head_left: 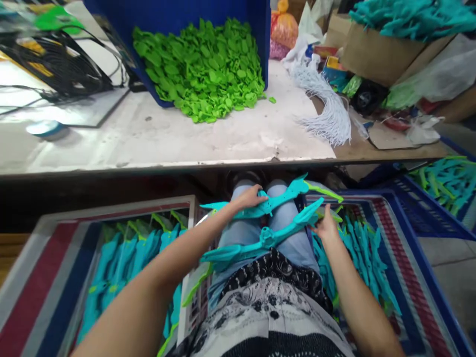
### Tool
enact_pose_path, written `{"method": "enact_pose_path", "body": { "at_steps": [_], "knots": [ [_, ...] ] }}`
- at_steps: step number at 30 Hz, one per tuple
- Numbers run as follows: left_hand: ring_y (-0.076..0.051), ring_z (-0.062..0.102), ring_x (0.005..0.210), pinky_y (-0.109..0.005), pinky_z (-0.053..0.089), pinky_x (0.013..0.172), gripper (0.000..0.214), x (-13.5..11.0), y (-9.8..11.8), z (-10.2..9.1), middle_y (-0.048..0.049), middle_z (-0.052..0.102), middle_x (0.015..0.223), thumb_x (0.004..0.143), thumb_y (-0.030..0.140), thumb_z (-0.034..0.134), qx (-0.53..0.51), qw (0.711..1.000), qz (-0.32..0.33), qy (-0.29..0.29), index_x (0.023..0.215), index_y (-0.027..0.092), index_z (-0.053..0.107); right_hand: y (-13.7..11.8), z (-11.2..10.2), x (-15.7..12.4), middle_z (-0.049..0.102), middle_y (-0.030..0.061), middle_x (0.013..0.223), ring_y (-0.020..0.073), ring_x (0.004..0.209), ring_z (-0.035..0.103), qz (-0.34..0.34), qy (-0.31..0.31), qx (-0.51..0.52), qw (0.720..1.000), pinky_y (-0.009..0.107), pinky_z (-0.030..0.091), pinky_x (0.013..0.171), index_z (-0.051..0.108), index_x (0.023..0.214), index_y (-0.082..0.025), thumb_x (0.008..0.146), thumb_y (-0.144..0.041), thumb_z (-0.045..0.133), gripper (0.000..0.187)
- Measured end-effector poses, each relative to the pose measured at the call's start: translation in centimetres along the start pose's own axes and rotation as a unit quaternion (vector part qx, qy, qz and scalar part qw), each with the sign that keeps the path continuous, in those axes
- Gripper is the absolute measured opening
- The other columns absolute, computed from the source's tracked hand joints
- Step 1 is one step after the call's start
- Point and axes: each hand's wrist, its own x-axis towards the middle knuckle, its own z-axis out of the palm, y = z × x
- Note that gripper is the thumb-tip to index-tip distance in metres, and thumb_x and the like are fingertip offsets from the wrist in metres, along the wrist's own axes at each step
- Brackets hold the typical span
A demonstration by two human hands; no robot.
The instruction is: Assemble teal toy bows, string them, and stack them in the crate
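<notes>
Two teal plastic toy bows with green tips lie across my lap, below the table edge. My left hand (250, 197) rests on the upper bow (286, 194), its fingers curled over the middle grip. My right hand (327, 224) grips the right limb of the lower bow (267, 238) between fingers and thumb. Both bows slant up to the right across my jeans.
A striped bag (44, 277) at my left holds several teal bows. A blue crate (427, 292) at my right holds more. On the white table (167, 134) a blue bin (178, 15) spills green plastic pieces (204, 64). White cords (327, 104), cardboard boxes and black cables crowd the table's ends.
</notes>
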Motion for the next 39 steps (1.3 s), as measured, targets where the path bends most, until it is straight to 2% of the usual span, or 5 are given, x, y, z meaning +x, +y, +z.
{"method": "enact_pose_path", "body": {
  "at_steps": [6,12,20,31,39],
  "knots": [
    [-0.029,0.065,0.113,-0.036,0.049,0.093,0.054,-1.3,0.1,3.0,-0.0163,0.068,0.121,0.093,0.037,0.049,0.025,0.997,-0.006,0.066,0.142,0.014,0.045,-4.2,-0.6,-1.4,0.062,0.0051,0.055,0.021,0.056,0.06,-0.224,-0.141,-0.378,0.887,0.033,0.047,0.057,0.061,0.054,-0.022,0.081,-0.056,0.057,0.043],
    [-0.03,0.064,0.116,-0.038,0.049,0.095,0.056,-0.6,1.0,3.1,-0.0177,0.067,0.124,0.096,0.038,0.045,0.02,1.0,0.005,0.016,0.146,0.015,0.041,-17.0,18.6,8.3,0.07,0.0136,0.102,0.0274,0.105,0.061,-0.543,-0.123,-0.445,0.702,0.042,0.046,0.098,0.072,0.096,-0.017,0.091,-0.025,0.047,0.026],
    [-0.031,0.063,0.118,-0.04,0.049,0.097,0.057,0.0,1.3,3.1,-0.0155,0.064,0.131,0.096,0.037,0.043,-0.005,1.0,0.012,-0.019,0.149,0.016,0.039,-25.2,37.0,21.1,0.031,0.0194,0.155,0.0377,0.141,0.029,-0.518,-0.058,-0.468,0.714,0.058,0.036,0.11,0.044,0.143,-0.014,0.085,-0.024,0.06,0.061],
    [-0.034,0.064,0.115,-0.041,0.05,0.094,0.059,1.3,2.0,2.3,-0.0182,0.063,0.131,0.095,0.04,0.044,0.015,0.996,0.07,-0.049,0.148,0.016,0.04,-19.3,28.1,17.1,0.045,0.0115,0.149,0.027,0.137,0.041,-0.607,-0.274,-0.43,0.609,0.048,0.035,0.115,0.059,0.131,-0.021,0.094,-0.029,0.051,0.039],
    [-0.032,0.062,0.116,-0.041,0.048,0.097,0.052,1.1,2.5,2.8,-0.018,0.065,0.127,0.09,0.033,0.057,-0.038,0.997,0.055,0.023,0.138,0.014,0.052,-17.0,20.1,8.9,0.071,0.0046,0.089,0.019,0.084,0.065,-0.494,-0.168,-0.426,0.739,0.028,0.047,0.08,0.066,0.101,-0.019,0.095,-0.032,0.047,0.024]
  ]
}}
